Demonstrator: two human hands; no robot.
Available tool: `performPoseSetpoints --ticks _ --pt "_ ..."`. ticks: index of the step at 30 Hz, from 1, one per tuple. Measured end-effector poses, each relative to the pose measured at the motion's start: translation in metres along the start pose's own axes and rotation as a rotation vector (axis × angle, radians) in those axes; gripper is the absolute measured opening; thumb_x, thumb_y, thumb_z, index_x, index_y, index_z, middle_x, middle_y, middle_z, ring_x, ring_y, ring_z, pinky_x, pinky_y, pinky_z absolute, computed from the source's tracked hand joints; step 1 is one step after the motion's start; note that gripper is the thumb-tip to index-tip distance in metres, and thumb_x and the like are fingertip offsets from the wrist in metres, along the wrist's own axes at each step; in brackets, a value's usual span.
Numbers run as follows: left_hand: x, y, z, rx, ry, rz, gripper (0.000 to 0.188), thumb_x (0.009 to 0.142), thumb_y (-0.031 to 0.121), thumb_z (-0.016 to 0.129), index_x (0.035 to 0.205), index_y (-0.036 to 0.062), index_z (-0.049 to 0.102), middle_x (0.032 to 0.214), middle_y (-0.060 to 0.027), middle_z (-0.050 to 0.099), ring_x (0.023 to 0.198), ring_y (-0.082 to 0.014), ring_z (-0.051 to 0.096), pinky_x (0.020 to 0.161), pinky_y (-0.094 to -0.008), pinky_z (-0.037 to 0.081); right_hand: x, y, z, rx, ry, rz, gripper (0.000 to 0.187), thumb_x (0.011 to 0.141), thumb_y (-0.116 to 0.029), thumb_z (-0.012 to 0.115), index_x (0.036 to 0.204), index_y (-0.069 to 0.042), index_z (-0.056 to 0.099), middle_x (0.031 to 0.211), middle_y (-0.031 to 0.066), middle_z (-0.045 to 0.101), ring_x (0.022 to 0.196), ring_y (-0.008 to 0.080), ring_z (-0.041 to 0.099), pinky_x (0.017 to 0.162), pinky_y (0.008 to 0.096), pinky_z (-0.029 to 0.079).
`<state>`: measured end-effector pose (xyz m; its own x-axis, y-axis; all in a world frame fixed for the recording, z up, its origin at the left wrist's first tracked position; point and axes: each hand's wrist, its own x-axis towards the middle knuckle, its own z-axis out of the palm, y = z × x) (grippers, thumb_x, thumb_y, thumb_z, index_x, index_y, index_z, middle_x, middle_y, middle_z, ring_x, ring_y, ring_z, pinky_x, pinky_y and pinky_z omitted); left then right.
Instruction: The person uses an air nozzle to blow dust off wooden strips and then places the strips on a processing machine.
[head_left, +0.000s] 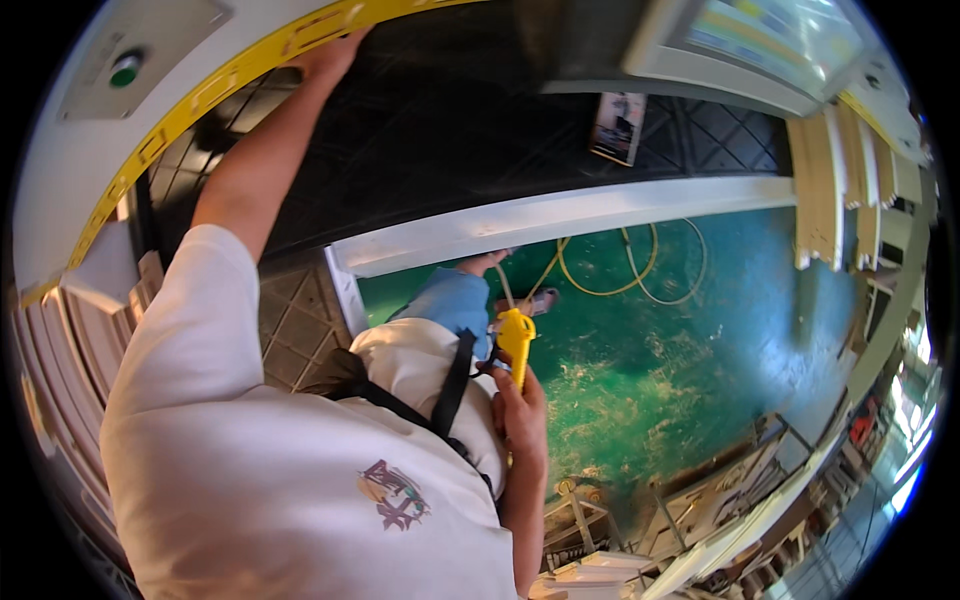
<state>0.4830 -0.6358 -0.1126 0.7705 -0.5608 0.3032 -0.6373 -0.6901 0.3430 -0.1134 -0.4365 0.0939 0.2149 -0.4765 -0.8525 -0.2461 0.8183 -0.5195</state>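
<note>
Left hand (335, 52) flat on yellow strip (215, 85) at the machine top edge, right hand (520, 405) gripping yellow air gun (515, 340); likely measuring or cleaning step, next needs aiming gun

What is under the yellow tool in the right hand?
Below the yellow tool held by the right hand lies green floor with a coiled yellow hose. The shirt hides what lies nearer.

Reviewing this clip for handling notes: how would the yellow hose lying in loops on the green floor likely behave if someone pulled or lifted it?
The thin yellow hose lies in loose curves on the green floor, so it is probably floppy and would sag when lifted. Pulled from one end, the loops would likely drag and straighten rather than move as one. It looks light, though what it connects to cannot be told.
</note>
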Motion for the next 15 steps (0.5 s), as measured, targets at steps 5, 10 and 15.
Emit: performPoseSetpoints --ticks 5,10,15 --pt "0.026 -0.034 0.021 0.075 -0.188 -0.12 0.112 0.083 0.093 0.048 0.164 0.0171 0.038 0.171 -0.0172 0.03 0.158 -0.0448 0.024 0.115 -0.0817 0.001 0.001 0.043 -0.018 -0.158 0.147 -0.088 0.035 0.106 -0.025 0.062 0.133 -0.003 0.062 0.1 0.01 0.072 0.068 0.0138 0.055 0.061 0.0314 0.045" --pt "0.016 -0.036 0.011 0.196 -0.091 -0.053 0.123 0.073 0.094 0.055 0.165 0.0145 0.032 0.171 -0.0231 0.023 0.156 -0.0509 0.02 0.112 -0.0824 0.01 -0.013 0.055 -0.055 0.03 0.056 -0.041 0.039 0.106 -0.033 0.064 0.133 -0.005 0.062 0.072 -0.0004 0.057 0.053 0.0111 0.049 0.047 0.0315 0.038" --pt "-0.083 0.02 -0.042 -0.032 0.167 0.435 0.136 0.059 0.08 0.086 0.158 0.0014 0.039 0.163 -0.0372 0.029 0.149 -0.0613 0.025 0.114 -0.0764 0.028 -0.035 0.074 -0.078 0.479 0.053 -0.041 0.037 0.108 -0.032 0.059 0.136 -0.008 0.057 0.105 0.0064 0.076 0.044 0.0052 0.036 0.04 0.0245 0.028"
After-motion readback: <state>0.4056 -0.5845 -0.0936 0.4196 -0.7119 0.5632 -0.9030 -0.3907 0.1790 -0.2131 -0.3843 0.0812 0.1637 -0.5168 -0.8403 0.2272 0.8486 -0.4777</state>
